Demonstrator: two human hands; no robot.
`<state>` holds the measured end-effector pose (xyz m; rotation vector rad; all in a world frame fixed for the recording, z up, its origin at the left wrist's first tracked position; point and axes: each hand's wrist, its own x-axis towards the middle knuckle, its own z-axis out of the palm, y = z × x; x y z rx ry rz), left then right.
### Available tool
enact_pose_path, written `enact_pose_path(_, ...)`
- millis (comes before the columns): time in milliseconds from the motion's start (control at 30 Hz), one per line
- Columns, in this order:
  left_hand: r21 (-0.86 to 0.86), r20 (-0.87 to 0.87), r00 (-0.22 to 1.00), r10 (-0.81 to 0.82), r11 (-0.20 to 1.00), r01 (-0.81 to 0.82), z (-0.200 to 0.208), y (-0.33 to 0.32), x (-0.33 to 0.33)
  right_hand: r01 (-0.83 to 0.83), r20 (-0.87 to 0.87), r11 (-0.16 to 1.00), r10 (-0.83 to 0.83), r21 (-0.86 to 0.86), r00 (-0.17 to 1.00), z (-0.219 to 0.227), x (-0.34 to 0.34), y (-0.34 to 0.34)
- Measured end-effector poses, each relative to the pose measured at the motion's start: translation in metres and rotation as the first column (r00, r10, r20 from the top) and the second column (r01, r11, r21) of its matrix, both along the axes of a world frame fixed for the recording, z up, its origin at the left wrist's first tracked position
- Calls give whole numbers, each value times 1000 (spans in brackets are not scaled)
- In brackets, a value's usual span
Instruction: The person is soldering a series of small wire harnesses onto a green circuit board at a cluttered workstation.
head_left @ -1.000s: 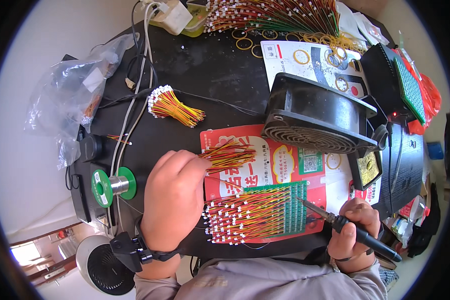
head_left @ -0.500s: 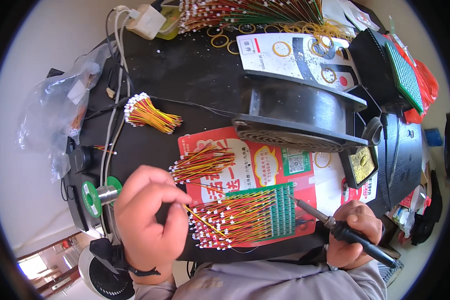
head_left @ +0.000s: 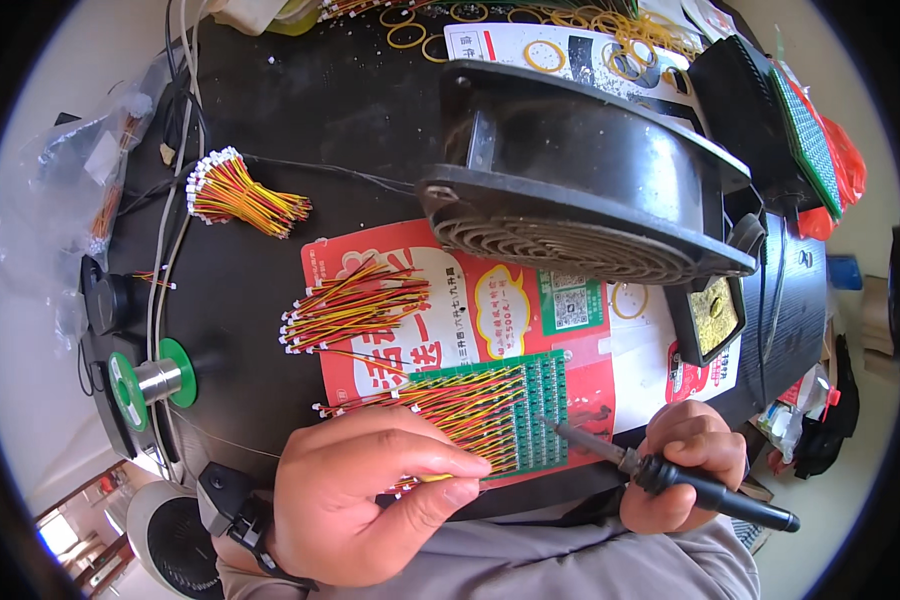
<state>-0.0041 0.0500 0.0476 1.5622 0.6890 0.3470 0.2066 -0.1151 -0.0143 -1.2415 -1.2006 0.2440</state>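
Note:
My left hand point(head_left: 370, 495) is closed in a pinch over the near left part of a green circuit board point(head_left: 553, 400), with a thin yellow wire lead point(head_left: 434, 478) at its fingertips. Rows of red and yellow leads with white plugs point(head_left: 470, 400) fan out leftward from the board; my hand hides some of them. My right hand point(head_left: 685, 460) grips a black soldering iron point(head_left: 722, 496), its tip over the board's pads; contact I cannot tell. Loose red and yellow leads point(head_left: 360, 305) lie on a red printed sheet point(head_left: 610, 380) beyond the board.
A large black fan point(head_left: 590, 190) stands beyond the board. Right of it sits a yellow sponge tray point(head_left: 712, 318). At left are a solder spool point(head_left: 158, 380), grey cables point(head_left: 162, 250) and a tied lead bundle point(head_left: 245, 192). Rubber bands point(head_left: 635, 45) lie far back.
My left hand has moved right and nearer me, bringing its lead over the board. The iron's tip has shifted left, from the board's right edge onto its pads. The whole view has shifted.

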Motion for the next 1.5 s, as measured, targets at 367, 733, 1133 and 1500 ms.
enact_pose_path(367,481,118,992,-38,877,-24,-21,-16,7,17,7,999,-17,-45,1000,15,4,7)
enact_pose_path(733,773,46,997,-68,634,8,-34,-23,19,26,63,998,-22,-64,998,4,0,6)
enact_pose_path(1133,847,-89,995,-52,521,103,-36,-24,21,32,62,998,-28,-62,998,5,0,8)
enact_pose_path(1500,857,-108,994,-25,504,106,-42,-32,22,32,67,997,-27,-76,997,4,-1,11)
